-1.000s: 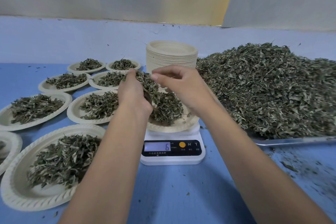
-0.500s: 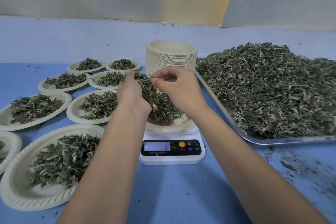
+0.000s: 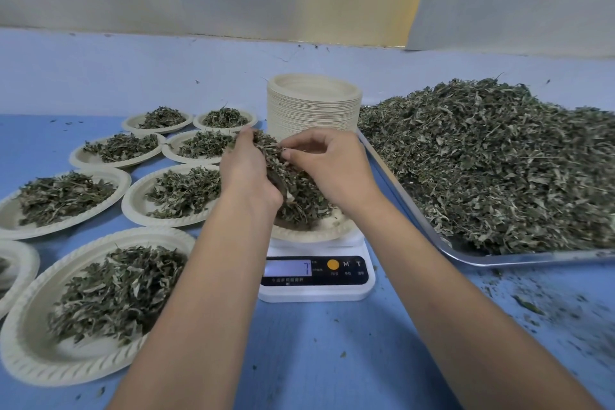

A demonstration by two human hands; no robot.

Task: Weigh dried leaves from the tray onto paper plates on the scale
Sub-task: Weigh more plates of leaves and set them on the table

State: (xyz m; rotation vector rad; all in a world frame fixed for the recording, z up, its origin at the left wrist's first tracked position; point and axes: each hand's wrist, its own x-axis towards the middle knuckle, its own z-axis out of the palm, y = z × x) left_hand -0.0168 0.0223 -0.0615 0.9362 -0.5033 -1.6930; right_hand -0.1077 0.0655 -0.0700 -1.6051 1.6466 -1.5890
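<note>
A white digital scale stands at the centre, its display reading 7. On it sits a paper plate with a mound of dried leaves. My left hand holds a handful of leaves above the plate. My right hand hovers beside it, its curled fingers pinching leaves from that handful. A metal tray at the right carries a large heap of dried leaves.
Several filled paper plates lie on the blue table at the left. A tall stack of empty plates stands behind the scale. Leaf crumbs litter the table at the right. A pale wall closes the back.
My right hand has moved in against the handful in my left hand and pinches at it. The scale reading went from 6 to 8 to 7.
</note>
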